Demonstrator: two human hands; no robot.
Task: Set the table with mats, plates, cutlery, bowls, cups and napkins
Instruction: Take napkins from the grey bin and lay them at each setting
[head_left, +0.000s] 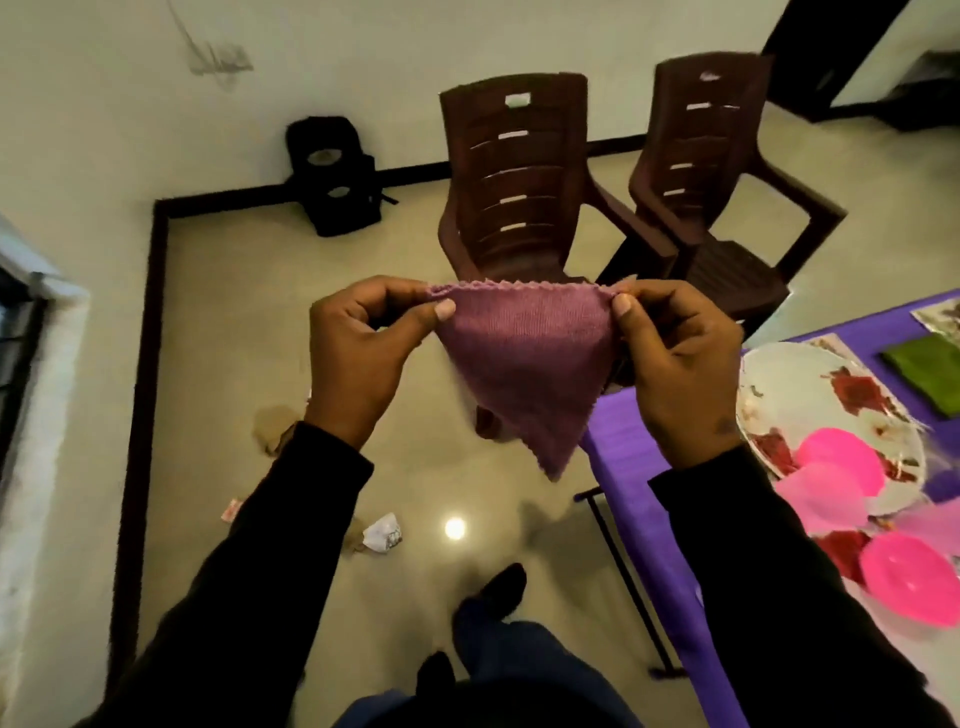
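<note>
Nearest, two dark sleeves reach forward over the floor. The left hand and the right hand each pinch a top corner of a mauve napkin between thumb and curled fingers — it hangs in the air between them, folded to a triangle, point down. To the right, the bench wears a purple cover and carries a flowered plate, pink bowls beside it and a green napkin farther back. Beyond the hands stand two brown plastic chairs — a black bag leans against the wall.
</note>
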